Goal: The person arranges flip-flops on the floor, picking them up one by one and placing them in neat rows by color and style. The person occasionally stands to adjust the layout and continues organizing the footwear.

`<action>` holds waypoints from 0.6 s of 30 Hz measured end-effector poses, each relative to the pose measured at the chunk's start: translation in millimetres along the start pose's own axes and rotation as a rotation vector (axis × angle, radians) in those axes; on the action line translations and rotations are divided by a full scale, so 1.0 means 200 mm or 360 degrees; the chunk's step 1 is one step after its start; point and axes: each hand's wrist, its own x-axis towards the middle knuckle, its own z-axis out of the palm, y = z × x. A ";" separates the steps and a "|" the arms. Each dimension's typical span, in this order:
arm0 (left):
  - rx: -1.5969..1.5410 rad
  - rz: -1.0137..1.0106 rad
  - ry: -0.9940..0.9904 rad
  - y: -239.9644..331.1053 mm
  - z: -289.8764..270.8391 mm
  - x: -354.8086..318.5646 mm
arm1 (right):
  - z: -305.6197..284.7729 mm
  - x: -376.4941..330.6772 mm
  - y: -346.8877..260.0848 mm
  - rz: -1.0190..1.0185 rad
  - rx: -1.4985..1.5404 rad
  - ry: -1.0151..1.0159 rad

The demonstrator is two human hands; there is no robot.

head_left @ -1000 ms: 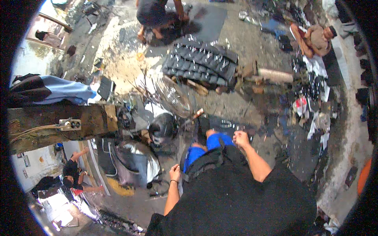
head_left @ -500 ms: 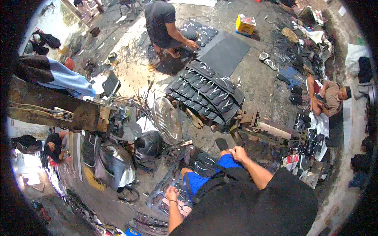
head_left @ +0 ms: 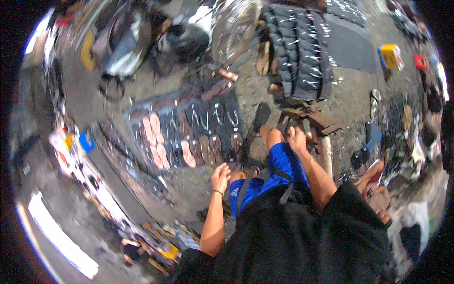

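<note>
My left hand (head_left: 221, 178), with a dark band at the wrist, hangs beside my blue shorts (head_left: 289, 161). Its fingers are loosely bent and slightly apart, with nothing seen in them. Out in front of my right knee, my right hand (head_left: 297, 139) is curled closed, and no object shows from it. To the left of my legs, rows of sandals lie on a dark ground sheet (head_left: 177, 163). Among them are pink sandals (head_left: 188, 154), brown sandals (head_left: 205, 148) and black sandals (head_left: 231, 116). Neither hand touches the sandals.
A rusty metal stand (head_left: 314, 120) is just beyond my right hand. Black sandals hang in rows on a rack (head_left: 300, 52) ahead, near a yellow-blue box (head_left: 391, 57). A fan (head_left: 236, 33) stands far left of the rack. Another person (head_left: 376, 194) sits at the right.
My view has swung left and down, so the sandals on the sheet now show in full. My left hand is raised forward; my right hand has come off the thigh area.
</note>
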 end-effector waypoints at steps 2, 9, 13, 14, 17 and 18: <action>-0.0045 0.0030 0.0049 -0.24 -0.02 0.04 | 0.20 0.20 0.12 -0.0578 -0.0264 0.0011; 0.0711 0.0103 0.0231 -1.08 -0.03 0.67 | 1.15 1.00 -0.03 -0.0764 -0.0769 -0.0405; 0.1147 0.0312 0.0475 -1.29 0.16 1.26 | 1.72 1.97 0.11 -0.1665 -0.1156 0.0017; 0.1204 0.0468 0.0484 -1.30 0.23 1.36 | 1.82 2.08 0.03 -0.1799 -0.1301 0.0136; 0.1602 0.0813 0.0428 -1.48 0.49 1.79 | 2.01 2.39 -0.25 -0.1745 -0.1496 0.0441; 0.1481 0.0918 0.0411 -1.38 0.57 1.84 | 1.99 2.51 -0.29 -0.1379 -0.1455 0.0425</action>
